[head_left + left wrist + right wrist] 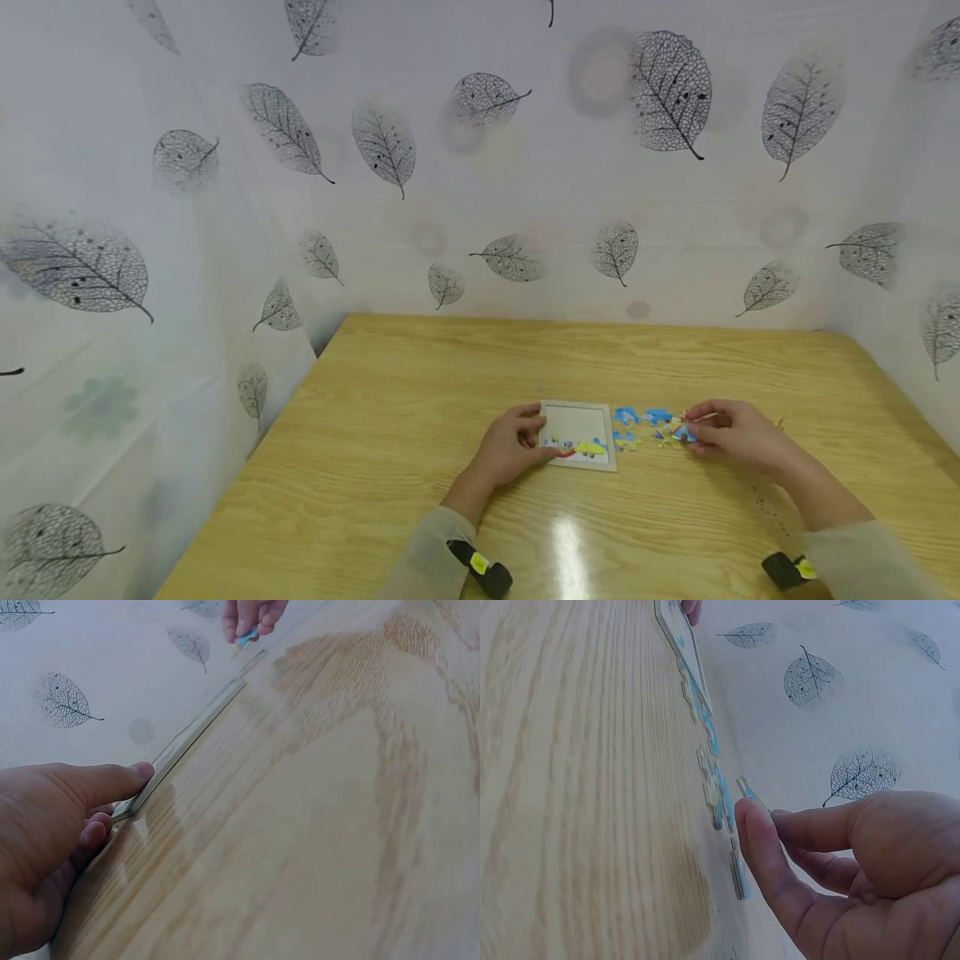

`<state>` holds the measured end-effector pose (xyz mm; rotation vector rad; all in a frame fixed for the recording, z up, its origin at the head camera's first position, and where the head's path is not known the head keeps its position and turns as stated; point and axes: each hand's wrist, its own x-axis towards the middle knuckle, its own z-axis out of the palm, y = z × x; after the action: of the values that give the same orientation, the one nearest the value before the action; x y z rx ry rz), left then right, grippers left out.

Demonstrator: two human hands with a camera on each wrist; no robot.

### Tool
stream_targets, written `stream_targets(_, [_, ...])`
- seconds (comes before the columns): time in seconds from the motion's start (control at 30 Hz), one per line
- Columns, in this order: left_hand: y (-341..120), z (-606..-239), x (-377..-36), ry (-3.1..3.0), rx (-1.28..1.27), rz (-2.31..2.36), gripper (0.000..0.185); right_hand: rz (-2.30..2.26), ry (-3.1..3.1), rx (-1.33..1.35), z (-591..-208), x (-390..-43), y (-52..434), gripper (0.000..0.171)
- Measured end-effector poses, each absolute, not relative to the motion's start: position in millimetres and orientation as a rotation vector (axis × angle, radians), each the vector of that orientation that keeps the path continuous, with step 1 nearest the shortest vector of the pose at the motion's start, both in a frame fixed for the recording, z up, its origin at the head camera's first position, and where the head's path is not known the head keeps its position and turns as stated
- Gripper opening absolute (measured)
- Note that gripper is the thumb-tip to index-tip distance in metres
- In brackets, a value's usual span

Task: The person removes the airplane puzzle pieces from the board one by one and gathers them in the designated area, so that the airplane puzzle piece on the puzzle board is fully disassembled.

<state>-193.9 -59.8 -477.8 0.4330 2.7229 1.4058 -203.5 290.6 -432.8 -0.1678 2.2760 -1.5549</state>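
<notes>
A blue puzzle piece (pixel 683 432) sits pinched between the thumb and fingertips of the right hand (pixel 731 435), just off the wooden surface (pixel 420 392) at the right end of a row of loose puzzle pieces (pixel 637 421). In the right wrist view the piece (pixel 748 790) stands tilted on edge at the tip of the forefinger, so it looks lifted for turning or carrying rather than lying flat. The loose pieces lie in a small cluster just beside the right edge of the white puzzle tray (pixel 581 421), near enough to be picked off one at a time.

A few yellow and red pieces already lie along the tray's near edge; the rest of its bed shows white. The left hand (pixel 512 446) grips the tray's left edge, thumb on the rim and fingers curled at its near corner, apparently to keep the tray from sliding; the left wrist view shows the thumb (pixel 112 784) pressed to the tray's corner (pixel 161 766).

Both forearms reach in from the near edge, wrists low over the surface, the hands apart with the tray and loose pieces between them.
</notes>
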Motion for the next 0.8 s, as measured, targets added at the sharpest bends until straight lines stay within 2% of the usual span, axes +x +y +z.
stream_targets(0.27, [-61,-478,-194,2.724,0.451,1.401,0.054,-1.51,2.282,-0.162,-431,-200,309,0.045])
stream_targets(0.8, [-61,-477,-194,2.727,0.47,1.371,0.061,-1.295,2.498,-0.043,-437,-197,306,0.038])
